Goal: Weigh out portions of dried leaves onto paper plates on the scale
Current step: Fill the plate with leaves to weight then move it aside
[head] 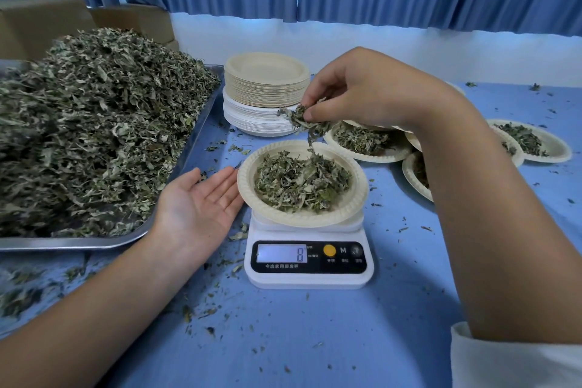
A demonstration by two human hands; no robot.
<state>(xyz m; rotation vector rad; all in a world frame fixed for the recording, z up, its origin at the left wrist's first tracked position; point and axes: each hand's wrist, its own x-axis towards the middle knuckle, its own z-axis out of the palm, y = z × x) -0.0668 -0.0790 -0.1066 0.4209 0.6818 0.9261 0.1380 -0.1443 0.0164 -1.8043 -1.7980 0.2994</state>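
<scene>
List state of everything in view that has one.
Scale, on, display lit.
Plate, on scale, holds leaves.
Right hand, pinching leaves above plate.
Left hand, open, palm up, beside plate.
Tray, heaped with leaves.
Plate stack, empty.
Side plates, filled, set aside right.

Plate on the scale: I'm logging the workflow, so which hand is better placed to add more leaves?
Right. The right hand hangs above the plate, fingers pinching a tuft of dried leaves. The left hand lies palm up, empty, beside the plate's rim.
</scene>
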